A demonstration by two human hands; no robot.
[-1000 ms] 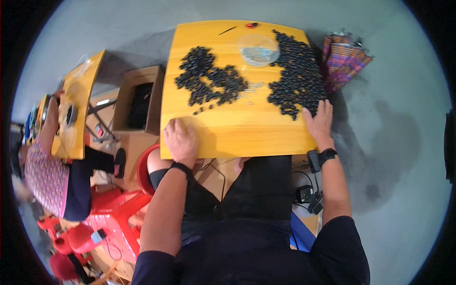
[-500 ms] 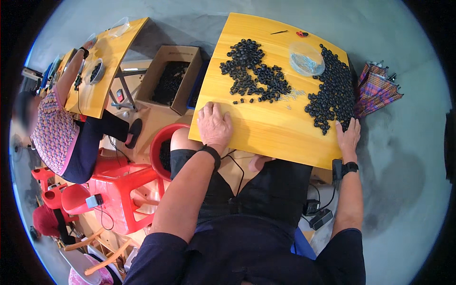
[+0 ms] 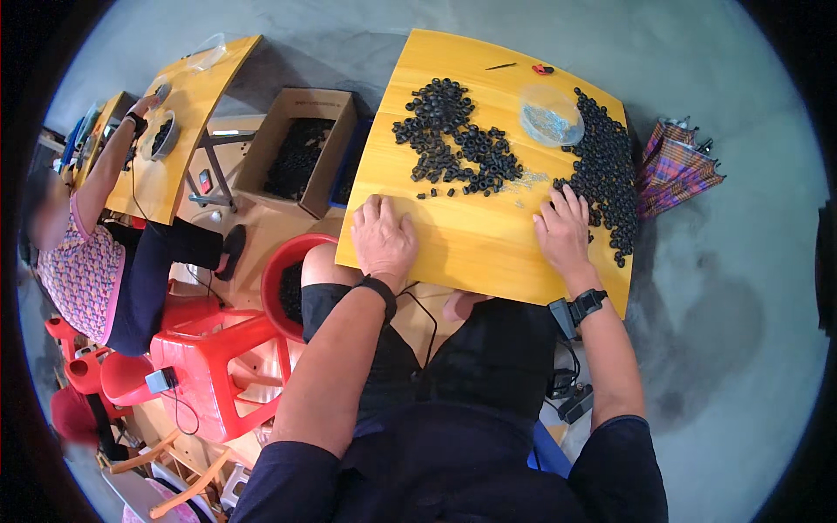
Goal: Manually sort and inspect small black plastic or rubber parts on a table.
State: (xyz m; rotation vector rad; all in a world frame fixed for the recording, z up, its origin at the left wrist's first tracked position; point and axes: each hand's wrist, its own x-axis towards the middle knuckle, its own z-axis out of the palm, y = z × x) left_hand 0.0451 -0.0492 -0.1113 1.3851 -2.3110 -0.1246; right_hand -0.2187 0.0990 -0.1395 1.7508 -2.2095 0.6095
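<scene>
The left hand (image 3: 384, 237) lies palm down on the yellow wooden table (image 3: 475, 248), near its near-left corner, fingers loosely together and flat, holding nothing. A black band sits on that wrist. Just beyond its fingertips a few stray black rubber rings lie loose, and past them spreads the left heap of black rings (image 3: 453, 139), covering the middle of the table toward the far edge.

The right hand (image 3: 562, 231) also rests palm down, fingers slightly spread, near the table's near-right part; whether anything is pinched under the fingertips cannot be told. Its fingertips touch the lower fringe of the right heap of black rings (image 3: 608, 170), which runs along the right edge. A black wrist device (image 3: 577, 310) is strapped just behind that hand. Between the two heaps lies a thin scatter of small silvery parts (image 3: 523, 181), and beyond it a clear plastic bag of the same parts (image 3: 551, 115) near the far edge. A small red object (image 3: 542, 68) sits at the far edge.

Left of the table stand a cardboard box (image 3: 336, 161) with dark rings inside and a red basin (image 3: 281, 279). Right of the table a plaid umbrella (image 3: 676, 166) lies on the floor. A co-worker (image 3: 96, 253) sits at another yellow table further left.
</scene>
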